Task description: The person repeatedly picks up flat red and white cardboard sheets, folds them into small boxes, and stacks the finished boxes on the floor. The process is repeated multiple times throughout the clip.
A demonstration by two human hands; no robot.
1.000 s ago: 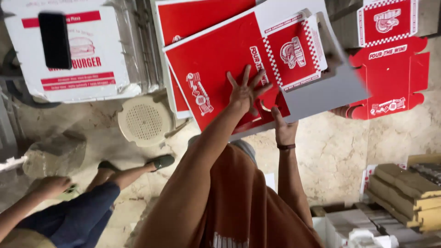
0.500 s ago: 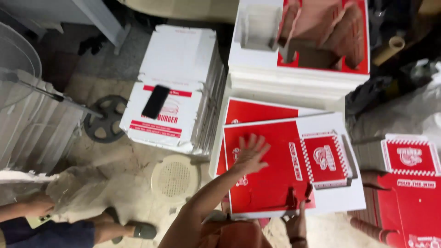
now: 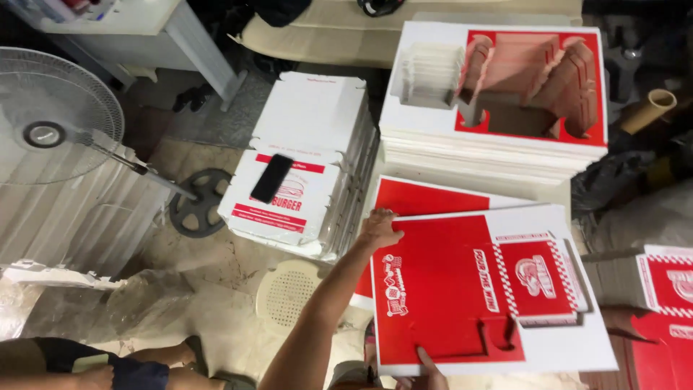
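A large red-and-white printed cardboard sheet (image 3: 440,289) lies flat in front of me on top of another red sheet (image 3: 426,198). My left hand (image 3: 379,230) reaches out and grips its far left corner. At the near edge, only the fingers of my right hand (image 3: 426,365) show, pinching the sheet from below the frame. A checkered white-and-red panel (image 3: 538,278) is printed on the sheet's right part.
A stack of white flat boxes (image 3: 307,123) with a black phone (image 3: 271,178) on top stands to the left. A tall pile of sheets (image 3: 491,148) holding cut-out pieces is behind. A fan (image 3: 47,126), a white stool (image 3: 289,292), more red blanks (image 3: 668,282) and another person's limb (image 3: 79,361) surround me.
My left hand slid from the middle of the red sheet to its far left corner. The sheet came down lower and flatter, and the view swung up toward the piles.
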